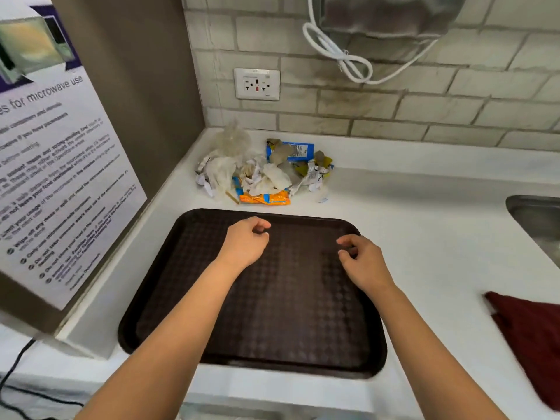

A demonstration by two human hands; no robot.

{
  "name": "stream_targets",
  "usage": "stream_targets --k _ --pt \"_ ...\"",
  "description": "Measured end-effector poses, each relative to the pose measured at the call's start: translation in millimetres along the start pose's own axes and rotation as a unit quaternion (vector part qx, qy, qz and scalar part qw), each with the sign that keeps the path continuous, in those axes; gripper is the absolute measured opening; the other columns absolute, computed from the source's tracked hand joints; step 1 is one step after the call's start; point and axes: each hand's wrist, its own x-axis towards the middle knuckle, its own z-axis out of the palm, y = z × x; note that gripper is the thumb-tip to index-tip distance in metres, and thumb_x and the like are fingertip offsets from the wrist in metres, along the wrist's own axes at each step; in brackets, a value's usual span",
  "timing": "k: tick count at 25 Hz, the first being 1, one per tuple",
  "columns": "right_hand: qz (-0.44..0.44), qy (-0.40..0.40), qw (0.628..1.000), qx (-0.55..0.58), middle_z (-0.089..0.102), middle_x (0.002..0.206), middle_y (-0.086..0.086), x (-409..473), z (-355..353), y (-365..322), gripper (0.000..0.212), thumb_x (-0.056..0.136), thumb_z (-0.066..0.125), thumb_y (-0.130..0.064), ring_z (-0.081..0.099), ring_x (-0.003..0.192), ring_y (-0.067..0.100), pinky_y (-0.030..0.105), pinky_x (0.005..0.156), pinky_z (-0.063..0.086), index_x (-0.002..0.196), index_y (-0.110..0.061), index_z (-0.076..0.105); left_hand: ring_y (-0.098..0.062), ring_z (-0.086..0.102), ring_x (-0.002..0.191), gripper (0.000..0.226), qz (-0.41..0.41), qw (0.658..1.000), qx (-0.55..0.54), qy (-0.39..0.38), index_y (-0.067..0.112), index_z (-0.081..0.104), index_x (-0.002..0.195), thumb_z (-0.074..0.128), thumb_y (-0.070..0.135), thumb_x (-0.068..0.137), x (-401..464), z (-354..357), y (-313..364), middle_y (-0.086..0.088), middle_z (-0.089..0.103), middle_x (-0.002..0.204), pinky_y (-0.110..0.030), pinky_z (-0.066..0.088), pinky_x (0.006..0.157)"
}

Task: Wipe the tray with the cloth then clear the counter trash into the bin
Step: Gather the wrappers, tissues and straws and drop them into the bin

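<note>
A dark brown textured tray (169, 298) lies flat on the white counter in front of me. My left hand (245, 242) hovers over the tray's far left part, fingers loosely curled, holding nothing. Over the far right part, my right hand (362, 260) is likewise loosely curled and holds nothing. A dark red cloth (530, 338) lies on the counter at the right edge of view, apart from both hands. A pile of trash (260, 171), crumpled paper, plastic and orange and blue wrappers, sits in the back corner behind the tray. No bin is in view.
A steel sink (539, 219) is set into the counter at the right. A wall panel with a microwave-use notice (54, 165) stands on the left. A wall socket (257, 83) and a looped white cable (342, 56) are on the tiled back wall.
</note>
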Motion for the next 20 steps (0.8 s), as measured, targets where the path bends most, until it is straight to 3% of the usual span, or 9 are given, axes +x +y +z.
stream_targets --k 3,7,9,12,16,18,20 --pt "-0.016 -0.015 1.0 -0.012 0.062 0.108 0.002 47 6 -3 0.024 0.084 0.056 -0.008 0.053 0.084 0.01 0.02 0.082 0.04 0.105 -0.015 0.065 -0.006 0.055 0.081 0.022 0.004 1.0 0.0 0.022 0.017 0.064 0.106 0.056 0.011 0.087 39 1 5 -0.001 0.061 0.109 -0.007 0.035 0.068" --pt "-0.037 -0.029 0.999 -0.027 0.058 0.116 0.004 106 13 -8 0.024 0.085 0.056 -0.007 0.054 0.083 0.013 0.019 0.08 0.038 0.106 -0.015 0.064 -0.02 0.054 0.108 0.029 0.03 0.997 0.059 0.028 0.017 0.062 0.113 0.053 0.008 0.087 99 7 14 -0.008 0.052 0.126 -0.017 0.038 0.082" --pt "-0.061 -0.037 0.996 -0.06 0.053 0.122 0.007 138 19 -12 0.025 0.084 0.056 -0.007 0.055 0.097 0.021 0.017 0.084 0.036 0.107 -0.013 0.065 -0.023 0.049 0.117 0.036 0.054 0.993 0.1 0.024 0.017 0.057 0.121 0.052 0.009 0.087 125 17 21 -0.008 0.045 0.133 -0.022 0.038 0.093" --pt "-0.096 -0.039 0.985 -0.141 0.043 0.136 0.009 187 31 -19 0.034 0.087 0.051 -0.006 0.041 0.119 0.029 0.026 0.094 0.036 0.118 -0.016 0.06 -0.024 0.039 0.127 0.045 0.094 0.982 0.166 0.01 0.019 0.05 0.13 0.049 0.008 0.087 160 33 27 -0.007 0.035 0.141 -0.036 0.04 0.101" --pt "-0.108 -0.075 0.964 -0.229 0.017 0.155 0.001 241 48 -24 0.051 0.093 0.042 -0.012 0.018 0.139 0.028 0.037 0.106 0.032 0.142 -0.024 0.034 -0.028 0.019 0.139 0.057 0.079 0.955 0.285 -0.023 0.027 0.034 0.141 0.053 0.018 0.088 197 46 23 -0.008 0.017 0.152 -0.04 0.032 0.109" --pt "-0.101 -0.104 0.946 -0.291 0.007 0.157 -0.003 258 59 -22 0.059 0.092 0.048 -0.024 0.01 0.142 0.026 0.041 0.106 0.031 0.145 -0.033 0.022 -0.03 0.028 0.134 0.056 0.061 0.938 0.341 -0.028 0.031 0.032 0.141 0.052 0.024 0.089 210 50 17 -0.008 0.021 0.149 -0.04 0.036 0.104" --pt "-0.104 -0.108 0.933 -0.327 0.011 0.155 -0.005 266 68 -19 0.057 0.089 0.053 -0.022 0.012 0.141 0.027 0.041 0.102 0.033 0.141 -0.033 0.031 -0.03 0.04 0.123 0.047 0.061 0.925 0.374 -0.025 0.031 0.04 0.136 0.05 0.028 0.09 219 51 12 -0.006 0.035 0.139 -0.039 0.038 0.097"
